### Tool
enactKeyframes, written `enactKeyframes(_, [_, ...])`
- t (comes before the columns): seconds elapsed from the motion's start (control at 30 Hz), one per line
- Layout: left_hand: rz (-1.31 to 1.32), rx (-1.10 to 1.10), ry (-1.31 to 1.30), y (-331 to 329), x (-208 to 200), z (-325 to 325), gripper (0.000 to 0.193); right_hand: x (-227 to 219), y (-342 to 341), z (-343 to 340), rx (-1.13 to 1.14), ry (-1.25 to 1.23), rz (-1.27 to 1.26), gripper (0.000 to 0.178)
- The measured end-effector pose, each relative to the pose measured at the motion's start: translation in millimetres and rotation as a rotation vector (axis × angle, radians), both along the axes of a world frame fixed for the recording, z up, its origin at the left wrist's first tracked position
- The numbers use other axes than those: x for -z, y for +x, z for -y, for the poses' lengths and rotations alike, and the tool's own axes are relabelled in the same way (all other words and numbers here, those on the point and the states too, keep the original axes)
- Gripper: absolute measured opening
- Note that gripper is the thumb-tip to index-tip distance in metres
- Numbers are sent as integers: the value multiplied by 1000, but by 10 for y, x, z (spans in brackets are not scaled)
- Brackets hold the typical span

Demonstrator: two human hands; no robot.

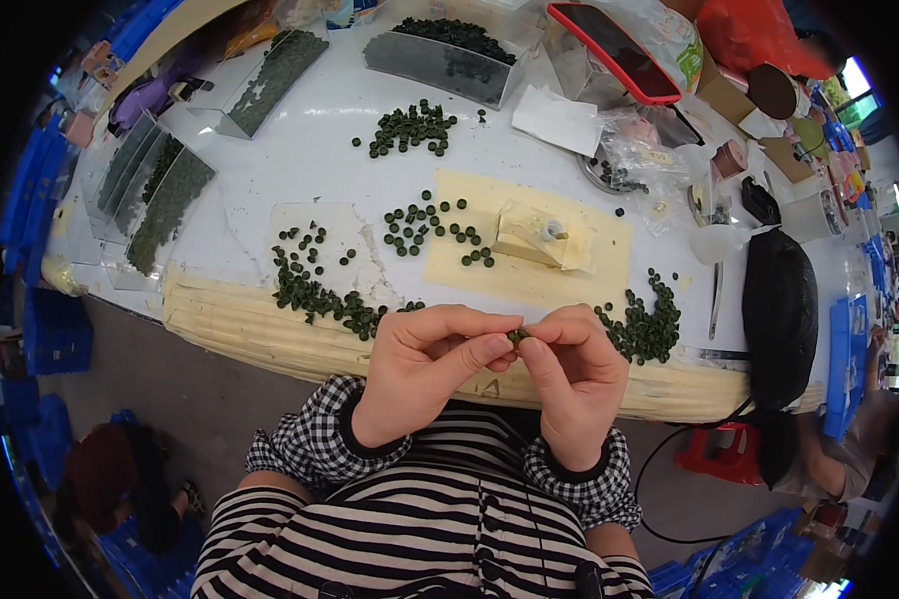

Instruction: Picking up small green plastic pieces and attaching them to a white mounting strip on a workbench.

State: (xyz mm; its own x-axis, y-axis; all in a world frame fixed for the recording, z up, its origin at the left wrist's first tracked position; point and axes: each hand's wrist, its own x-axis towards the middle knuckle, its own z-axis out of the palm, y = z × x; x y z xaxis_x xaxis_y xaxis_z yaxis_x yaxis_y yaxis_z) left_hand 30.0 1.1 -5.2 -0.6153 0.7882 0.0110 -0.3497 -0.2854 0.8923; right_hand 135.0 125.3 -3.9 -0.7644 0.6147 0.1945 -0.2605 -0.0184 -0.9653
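Over the table's front edge, my left hand (425, 364) and my right hand (575, 374) meet at the fingertips. Both pinch one small dark green round piece (516, 336), mostly hidden by the thumbs and fingers. To the left of my hands lies a curved pile of similar green pieces (320, 298), and to the right a second pile (649, 324). Several round green pieces (410, 228) are spread out beyond my hands, showing darker centres. Past them sits a yellow tape-covered block (529, 238) with a small white cylindrical part (550, 231) on top.
Clear bins (440, 65) of green pieces stand at the back and left. Another loose heap (410, 130) lies mid-table. A red-cased phone (614, 52), white paper (557, 120), tweezers (716, 299) and a black padded object (779, 309) occupy the right. A red stool (719, 454) stands below; people sit nearby.
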Motion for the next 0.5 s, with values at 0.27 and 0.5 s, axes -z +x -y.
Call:
enactKeyframes(0.27, [-168, -135, -14, 61, -26, -11, 21, 17, -6, 79, 114, 200, -26, 16])
enactKeyframes(0.5, [-519, -190, -48, 3, -40, 3, 23, -15, 13, 100, 105, 159, -7, 16])
